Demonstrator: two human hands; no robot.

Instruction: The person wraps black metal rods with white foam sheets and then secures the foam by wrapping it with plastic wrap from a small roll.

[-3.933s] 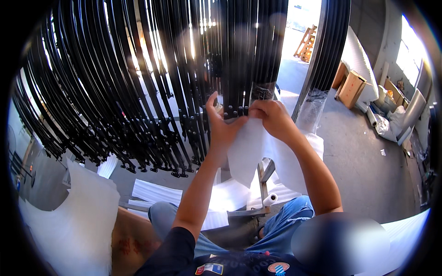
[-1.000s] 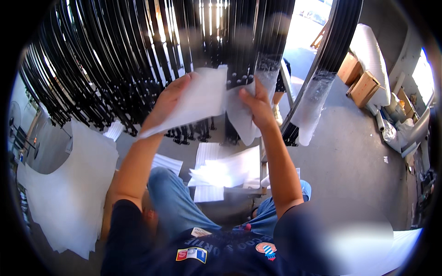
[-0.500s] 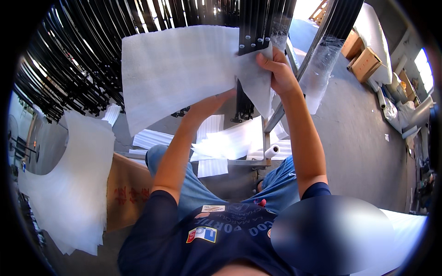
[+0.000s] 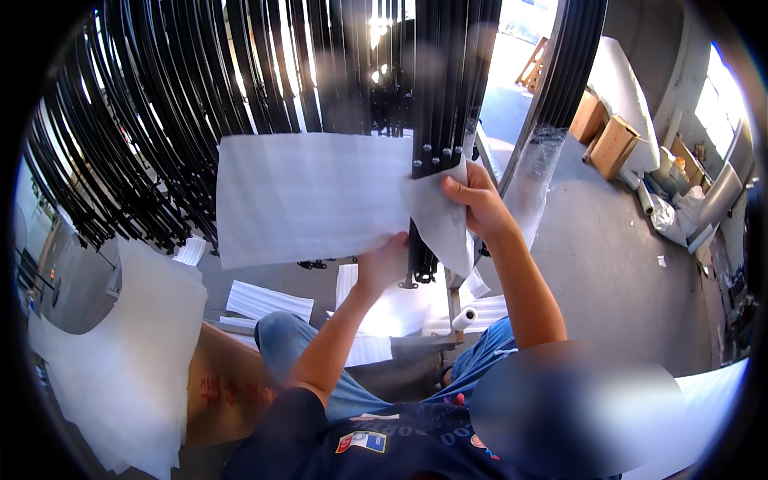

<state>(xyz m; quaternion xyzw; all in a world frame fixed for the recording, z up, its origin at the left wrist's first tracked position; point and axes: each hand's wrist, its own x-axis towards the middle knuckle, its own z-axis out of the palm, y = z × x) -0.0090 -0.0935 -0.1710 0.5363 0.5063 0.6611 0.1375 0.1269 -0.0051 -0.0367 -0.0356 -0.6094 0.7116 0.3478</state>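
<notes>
A white foam sheet [image 4: 312,200] stretches left from a bundle of upright black metal bars [image 4: 438,120]. Its right end folds across the front of the bundle. My right hand [image 4: 486,204] is closed on that folded end at the bundle's right side, thumb in front. Close to the bundle's lower left side, just under the sheet's bottom edge, is my left hand [image 4: 384,262]. Blur and the bars hide most of its fingers, so its grip does not show. Several round silver bolt heads dot the bars above the fold.
Rows of hanging black bars [image 4: 152,120] fill the left and back. A stack of foam sheets [image 4: 120,360] drapes over a cardboard box [image 4: 228,384] at left. More sheets [image 4: 268,300] and a small roll [image 4: 464,319] lie low ahead. Wrapped bars [image 4: 532,176] and cartons [image 4: 614,146] stand right.
The whole scene sits lower in the picture. The foam sheet's free left part hangs straighter, and more of my left hand shows below it. My right hand keeps hold of the folded end.
</notes>
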